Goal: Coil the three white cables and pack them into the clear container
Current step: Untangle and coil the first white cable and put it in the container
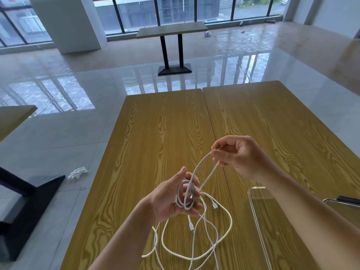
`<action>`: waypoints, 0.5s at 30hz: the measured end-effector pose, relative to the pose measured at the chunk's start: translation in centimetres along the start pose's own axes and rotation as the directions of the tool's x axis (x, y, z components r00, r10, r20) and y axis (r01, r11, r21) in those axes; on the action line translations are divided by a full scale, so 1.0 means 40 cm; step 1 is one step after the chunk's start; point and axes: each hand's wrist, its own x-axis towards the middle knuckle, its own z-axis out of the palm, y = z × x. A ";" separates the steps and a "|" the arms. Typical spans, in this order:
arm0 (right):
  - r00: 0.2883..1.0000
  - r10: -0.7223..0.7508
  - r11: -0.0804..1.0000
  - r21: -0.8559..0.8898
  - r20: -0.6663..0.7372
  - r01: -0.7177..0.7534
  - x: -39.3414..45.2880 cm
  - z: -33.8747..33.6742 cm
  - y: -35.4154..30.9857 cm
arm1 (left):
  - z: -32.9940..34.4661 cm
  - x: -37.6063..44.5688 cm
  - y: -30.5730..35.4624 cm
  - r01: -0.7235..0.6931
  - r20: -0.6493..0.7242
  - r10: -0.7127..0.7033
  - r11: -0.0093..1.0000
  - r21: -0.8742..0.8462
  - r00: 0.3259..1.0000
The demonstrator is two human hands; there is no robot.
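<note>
White cable [187, 199], partly wound into a small coil, sits in the left hand [171, 199], whose fingers and thumb curl round the loops and hold them above the wooden table [155, 133]. From that coil a doubled run of the same cable rises up and to the right to the right hand [237, 154], which pinches it between thumb and fingertips, the other fingers loosely curled beneath. Both hands are raised off the table, the right one higher and farther from the camera than the left.

Loose cables [216, 242] lie on the tabletop just below the left hand, spread in large overlapping loops that run off the bottom edge of the picture. Two white plug ends show among them: one plug [215, 207] just right of the left hand, another [191, 227] below it. How many separate cables make up the tangle cannot be told.

Clear container [259, 221] rests on the table to the right of the loose loops, partly crossed by the right forearm; nothing white shows inside it. A second table [171, 29] stands farther off on the glossy tiled floor [58, 133], near the windows [136, 12].
</note>
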 end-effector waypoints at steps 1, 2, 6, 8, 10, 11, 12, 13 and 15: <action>1.000 -0.007 1.000 -0.024 -0.025 0.007 0.002 -0.002 0.006 | 0.004 -0.002 -0.001 -0.001 0.041 0.002 1.000 -0.018 0.999; 0.999 -0.014 0.998 -0.062 -0.051 0.011 0.003 -0.003 0.012 | 0.009 -0.002 -0.002 -0.002 0.071 0.005 0.999 -0.034 0.997; 0.991 -0.025 0.986 -0.165 -0.132 0.003 0.007 0.001 0.045 | 0.037 0.006 -0.009 -0.029 0.106 0.037 0.996 -0.083 0.994; 0.985 -0.022 0.983 -0.182 -0.171 -0.010 0.007 0.005 0.063 | 0.045 0.012 -0.013 -0.049 0.090 0.062 0.989 -0.142 0.994; 0.977 -0.018 0.977 -0.211 -0.212 -0.028 0.005 0.007 0.075 | 0.047 0.015 -0.014 -0.076 0.060 0.090 0.978 -0.192 0.994; 0.975 -0.017 0.973 -0.229 -0.221 -0.035 0.002 0.007 0.081 | 0.049 0.014 -0.012 -0.094 0.048 0.105 0.976 -0.197 0.993; 0.975 -0.015 0.967 -0.250 -0.221 -0.041 -0.001 0.008 0.084 | 0.051 0.012 -0.009 -0.115 0.032 0.123 0.977 -0.178 0.992; 0.976 -0.012 0.961 -0.271 -0.216 -0.048 -0.005 0.008 0.088 | 0.055 0.009 -0.006 -0.140 0.012 0.143 0.980 -0.142 0.990; 0.980 -0.008 0.940 -0.335 -0.201 -0.061 -0.010 0.010 0.093 | 0.060 0.001 0.001 -0.195 -0.031 0.193 0.978 -0.071 0.981</action>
